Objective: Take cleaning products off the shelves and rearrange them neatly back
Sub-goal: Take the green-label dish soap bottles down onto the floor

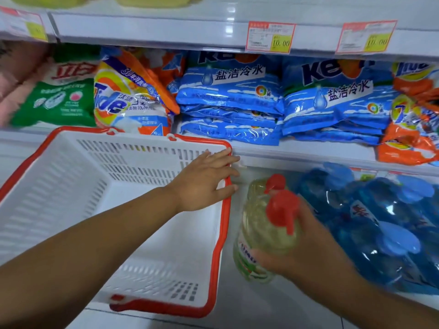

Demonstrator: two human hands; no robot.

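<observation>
Left hand (206, 179) lies flat, fingers straight, on the red rim of a white basket (71, 186) | Right hand (301, 248) curls around a red-capped pale yellow bottle (261, 224), tilted over the lower shelf (273, 300) between the basket and blue bottles (380, 222) | Detergent bags (230, 96) crowd the shelf above

A shop aisle: white shelves (308, 148) stacked with detergent bags (230, 91), price tags (270, 37) reading 10.00 on the shelf edge, a basket (118, 186).
</observation>
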